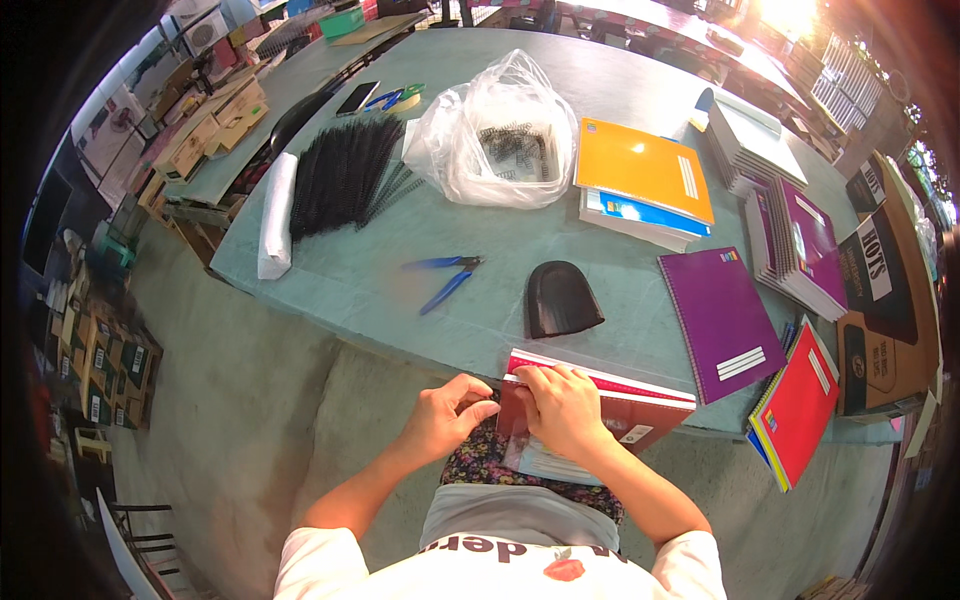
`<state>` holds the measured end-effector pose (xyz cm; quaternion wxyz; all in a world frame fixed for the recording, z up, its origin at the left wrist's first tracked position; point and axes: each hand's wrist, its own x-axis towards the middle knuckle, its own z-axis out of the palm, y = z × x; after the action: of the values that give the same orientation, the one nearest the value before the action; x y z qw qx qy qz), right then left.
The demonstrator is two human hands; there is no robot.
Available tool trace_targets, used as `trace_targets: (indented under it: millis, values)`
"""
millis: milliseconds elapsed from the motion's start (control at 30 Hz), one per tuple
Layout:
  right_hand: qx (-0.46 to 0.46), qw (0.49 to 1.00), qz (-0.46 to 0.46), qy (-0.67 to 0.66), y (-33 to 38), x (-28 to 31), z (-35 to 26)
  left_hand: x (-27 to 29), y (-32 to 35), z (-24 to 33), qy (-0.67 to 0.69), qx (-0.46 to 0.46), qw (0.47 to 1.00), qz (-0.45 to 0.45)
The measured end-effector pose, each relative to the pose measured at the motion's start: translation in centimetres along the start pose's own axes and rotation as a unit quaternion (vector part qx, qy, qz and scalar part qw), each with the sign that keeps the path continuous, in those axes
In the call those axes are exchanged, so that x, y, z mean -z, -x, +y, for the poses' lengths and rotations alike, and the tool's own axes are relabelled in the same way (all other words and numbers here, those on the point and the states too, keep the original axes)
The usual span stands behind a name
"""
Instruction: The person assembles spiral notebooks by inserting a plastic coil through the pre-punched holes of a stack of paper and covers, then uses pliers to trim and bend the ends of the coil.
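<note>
At the near edge of the counter point(330, 270), a red-covered notebook point(620, 405) is held over the lap, half resting on the counter. The right hand point(562, 405) is pressed flat on its cover; the left hand point(445, 415) is pinched at its spine edge, though what lies between the fingers cannot be made out. The binding step is judged to be in progress. Finished notebooks point(795, 245) are stacked at the right, while a bundle of black spiral coils point(340, 175) and blue pliers point(445, 278) lie unused.
</note>
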<state>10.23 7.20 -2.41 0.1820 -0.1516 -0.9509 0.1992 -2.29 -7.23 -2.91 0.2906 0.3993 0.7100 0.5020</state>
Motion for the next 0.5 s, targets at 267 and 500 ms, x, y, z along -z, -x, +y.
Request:
trace_targets:
  millis: [267,500]
  values:
    - [-0.006,0.999,0.037,0.039,0.2,-0.5,-1.1,-0.6,-0.7,1.2,-0.114,-0.048,0.992,0.038]
    - [0.016,1.000,-0.011,0.025,0.3,0.1,-1.1,-1.6,-0.6,0.4,-0.148,-0.181,0.965,0.120]
